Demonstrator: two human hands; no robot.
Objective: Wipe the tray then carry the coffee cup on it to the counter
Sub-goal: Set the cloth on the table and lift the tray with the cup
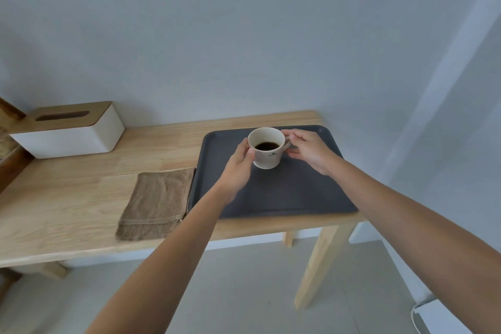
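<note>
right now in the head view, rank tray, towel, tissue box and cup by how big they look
1. tray
2. towel and tissue box: look much alike, and the box sits farther back, so unranked
3. cup, clearly the smallest

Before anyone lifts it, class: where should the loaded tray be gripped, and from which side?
Grip the tray by its two short raised edges, one hand coming in from each side, fingers under the rim. It lies flat on the table, and the coffee cup standing toward its far edge probably needs level, balanced support.
</note>
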